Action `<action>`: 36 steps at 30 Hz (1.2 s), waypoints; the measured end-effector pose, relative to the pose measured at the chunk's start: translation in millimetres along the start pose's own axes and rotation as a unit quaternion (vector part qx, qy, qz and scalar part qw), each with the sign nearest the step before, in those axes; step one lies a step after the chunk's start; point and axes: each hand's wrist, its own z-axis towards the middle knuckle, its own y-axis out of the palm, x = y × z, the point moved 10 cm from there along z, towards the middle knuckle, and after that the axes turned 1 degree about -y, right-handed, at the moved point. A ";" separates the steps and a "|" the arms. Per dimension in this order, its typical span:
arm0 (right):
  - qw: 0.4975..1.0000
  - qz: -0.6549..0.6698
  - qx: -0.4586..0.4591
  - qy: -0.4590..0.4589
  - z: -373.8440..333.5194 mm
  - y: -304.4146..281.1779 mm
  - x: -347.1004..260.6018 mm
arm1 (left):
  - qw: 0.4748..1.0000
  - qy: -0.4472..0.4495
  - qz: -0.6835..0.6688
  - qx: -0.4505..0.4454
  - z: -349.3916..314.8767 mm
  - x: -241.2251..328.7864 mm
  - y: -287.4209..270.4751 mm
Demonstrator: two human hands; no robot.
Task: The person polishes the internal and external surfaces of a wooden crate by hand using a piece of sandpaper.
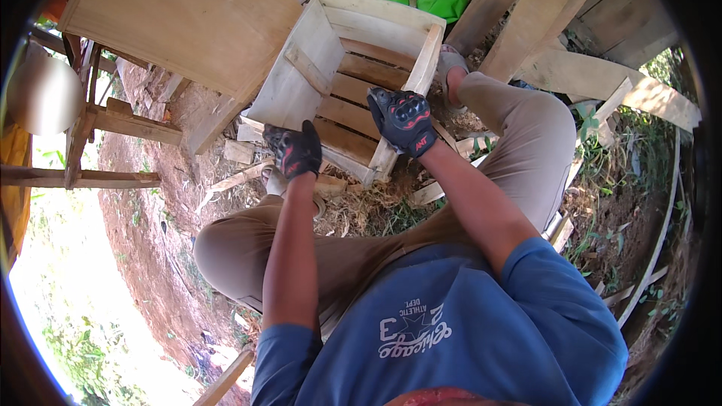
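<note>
A wooden crate (297,71) with slatted sides and a slatted bottom stands on the ground between my legs, its open side toward me. My right hand (402,122), in a black glove with red marks, lies over the crate's right rim, its fingers bent round the wood. My left hand (293,153), gloved alike, is at the crate's near left edge. Its thumb stands apart from the fingers and nothing shows in it. Whether its fingertips touch the crate, I cannot tell.
A broad plywood panel (184,19) stands left of the crate. Planks (519,11) lean at the upper right. Behind the crate lies a bright green bag (450,0). Wood offcuts (239,152) and shavings (357,214) litter the ground. A wooden frame (124,122) and another person are at far left.
</note>
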 end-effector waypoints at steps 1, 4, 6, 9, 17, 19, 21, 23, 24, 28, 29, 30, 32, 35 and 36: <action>1.000 -0.005 -0.003 -0.014 3.9 1.0 -3.9 | 0.987 0.094 0.058 0.121 -18.8 21.0 -19.1; 0.998 -0.055 -0.014 0.012 5.9 -1.2 31.7 | 0.950 0.312 -0.028 0.005 -73.0 120.7 -51.5; 0.976 -0.165 -0.045 0.135 12.6 9.6 113.2 | 0.921 0.368 -0.062 -0.112 -116.0 152.8 -51.9; 0.933 -0.096 -0.094 0.335 51.2 -26.9 182.0 | 0.912 0.370 -0.009 -0.178 -137.5 140.2 -40.2; 0.933 -0.039 -0.294 0.204 86.6 -17.0 318.5 | 0.911 0.284 0.005 -0.300 -121.0 183.1 3.2; 0.927 -0.027 -0.305 0.216 98.3 -6.5 294.2 | 0.922 0.286 -0.035 -0.256 -115.5 180.8 4.1; 0.922 -0.062 -0.326 0.199 106.0 -5.0 284.1 | 0.928 0.286 -0.030 -0.239 -113.1 180.9 12.5; 0.923 -0.100 -0.325 0.180 108.1 -0.4 279.7 | 0.919 0.286 -0.020 -0.270 -112.1 184.4 24.0; 0.922 -0.112 -0.330 0.170 108.8 3.2 283.1 | 0.921 0.288 -0.030 -0.259 -112.8 188.3 24.1; 0.921 -0.157 -0.329 0.135 113.8 4.6 258.4 | 0.934 0.306 -0.042 -0.181 -116.4 188.6 15.2; 0.914 -0.166 -0.343 0.143 113.7 3.9 255.5 | 0.935 0.318 -0.041 -0.152 -117.5 189.3 11.0; 0.919 -0.187 -0.329 0.111 117.2 -1.6 245.4 | 0.935 0.322 -0.033 -0.147 -117.0 189.6 8.1; 0.918 -0.200 -0.325 0.110 117.6 -5.3 239.5 | 0.935 0.328 -0.017 -0.137 -115.7 188.8 1.4; 0.914 -0.208 -0.335 0.096 119.6 -13.3 221.2 | 0.930 0.345 0.000 -0.127 -116.4 179.1 0.9; 0.913 -0.205 -0.340 0.096 117.0 -18.3 217.5 | 0.928 0.349 -0.006 -0.128 -117.1 175.7 -0.7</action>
